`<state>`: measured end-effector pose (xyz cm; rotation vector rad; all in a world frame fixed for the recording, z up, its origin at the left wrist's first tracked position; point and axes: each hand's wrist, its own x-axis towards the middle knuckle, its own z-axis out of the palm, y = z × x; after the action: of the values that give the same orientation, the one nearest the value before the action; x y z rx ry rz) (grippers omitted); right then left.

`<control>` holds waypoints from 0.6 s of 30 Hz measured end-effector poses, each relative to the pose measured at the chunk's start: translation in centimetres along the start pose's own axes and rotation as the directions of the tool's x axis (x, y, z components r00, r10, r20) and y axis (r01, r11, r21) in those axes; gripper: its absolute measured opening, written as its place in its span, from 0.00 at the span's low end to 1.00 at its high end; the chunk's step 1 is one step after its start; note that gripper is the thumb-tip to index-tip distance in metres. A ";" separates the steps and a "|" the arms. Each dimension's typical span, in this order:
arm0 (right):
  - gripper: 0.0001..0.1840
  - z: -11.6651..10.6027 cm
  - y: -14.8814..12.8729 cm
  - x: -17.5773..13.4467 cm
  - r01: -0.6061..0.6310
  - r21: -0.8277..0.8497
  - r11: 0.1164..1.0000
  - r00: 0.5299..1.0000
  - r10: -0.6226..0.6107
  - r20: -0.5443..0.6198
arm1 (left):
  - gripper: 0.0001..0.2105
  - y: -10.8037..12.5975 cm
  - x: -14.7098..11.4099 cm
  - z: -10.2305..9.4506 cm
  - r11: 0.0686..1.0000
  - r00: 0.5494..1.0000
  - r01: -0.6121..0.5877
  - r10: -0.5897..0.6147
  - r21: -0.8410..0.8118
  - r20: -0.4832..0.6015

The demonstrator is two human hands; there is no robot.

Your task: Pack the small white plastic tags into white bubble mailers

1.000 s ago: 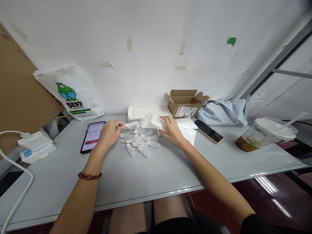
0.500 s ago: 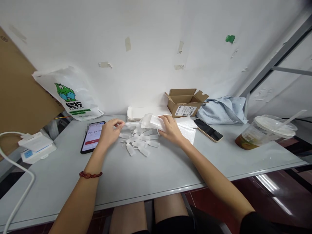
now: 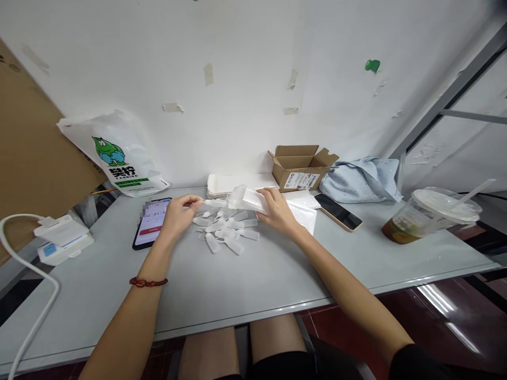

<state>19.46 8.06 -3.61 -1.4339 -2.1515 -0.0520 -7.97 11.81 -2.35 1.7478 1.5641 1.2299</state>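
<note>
My left hand [image 3: 182, 212] is closed in a pinch on the end of a small translucent plastic sleeve [image 3: 214, 203], above the left side of a loose pile. The pile [image 3: 227, 230] holds several similar frosted pieces, some with thin loops, lying on the grey table. My right hand [image 3: 276, 209] is wrapped round a clear, whitish plastic pouch [image 3: 253, 199], its wider end pointing left towards the pinched piece. What the pouch contains is hard to make out. Beneath and right of this hand lies white bubble wrap [image 3: 304, 214].
Left of the pile lies a phone with a running timer [image 3: 152, 227]. Behind are white trays [image 3: 225, 184] and an open cardboard box [image 3: 299, 171]. A dark-screened phone [image 3: 339, 212], a blue cloth [image 3: 362, 179] and a drink cup [image 3: 415, 216] stand right. A white bag [image 3: 119, 158] leans back left.
The piece in my left hand has shifted slightly, closer to the pouch. My right hand keeps its grip on the pouch, almost still. The whole view has moved a little.
</note>
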 end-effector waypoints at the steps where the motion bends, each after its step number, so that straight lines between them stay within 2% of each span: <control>1: 0.30 0.0 0.0 0.0 0.002 0.001 1.000 1.000 -0.002 -0.001 | 0.09 -0.1 0.0 0.0 1.000 1.000 0.018 -0.018 -0.024 -0.007; 8: 0.31 0.0 0.1 0.0 0.007 -0.007 1.000 1.000 -0.007 -0.001 | 0.10 -0.3 0.0 -0.1 0.977 0.989 0.142 -0.148 -0.160 -0.028; 18: 0.30 0.1 -0.9 -0.2 0.102 0.038 0.994 0.995 -0.103 0.006 | 0.10 1.6 -1.4 2.4 0.988 0.998 0.039 -0.032 -0.149 0.054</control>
<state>18.67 7.50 -3.57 -1.3045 -2.2200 -0.0438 -4.99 10.60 -2.62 1.6365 1.4286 1.2420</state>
